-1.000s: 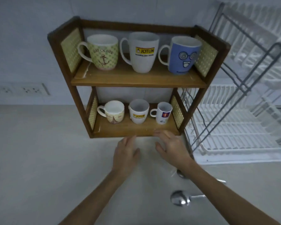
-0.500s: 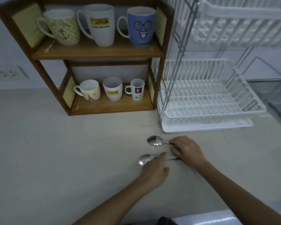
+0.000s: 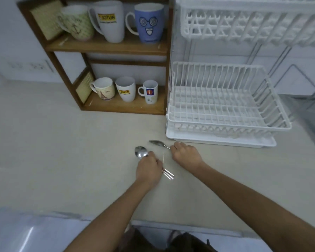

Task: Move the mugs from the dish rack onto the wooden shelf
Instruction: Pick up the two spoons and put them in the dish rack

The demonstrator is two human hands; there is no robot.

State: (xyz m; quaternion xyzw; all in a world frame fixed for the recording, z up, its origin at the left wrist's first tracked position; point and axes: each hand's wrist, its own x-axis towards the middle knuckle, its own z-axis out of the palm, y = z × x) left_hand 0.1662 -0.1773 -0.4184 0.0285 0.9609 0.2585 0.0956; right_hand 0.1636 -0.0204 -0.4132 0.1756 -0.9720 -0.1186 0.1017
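Observation:
The wooden shelf [image 3: 107, 48] holds three mugs on top: an anchor-patterned mug [image 3: 76, 22], a white Jotun mug [image 3: 109, 20] and a blue face mug [image 3: 149, 22]. Three smaller mugs stand below: a cream mug [image 3: 104, 89], a white Jotun mug [image 3: 125, 90] and a small white mug [image 3: 150, 91]. The white dish rack [image 3: 225, 99] to the right holds no mugs in its lower basket. On the counter, my left hand [image 3: 148, 170] is shut on a spoon [image 3: 141, 153]. My right hand [image 3: 185, 155] is shut on the handle of another spoon [image 3: 157, 143].
The rack's upper basket [image 3: 253, 24] hangs above the lower one. A drip tray [image 3: 222, 140] sits under the rack. A wall socket [image 3: 31, 66] is left of the shelf. The beige counter [image 3: 62, 151] ends in a front edge near my body.
My hands left the shelf's front and came down to the two spoons on the counter. Both hands have now closed on the spoons, and my view has tilted down and right.

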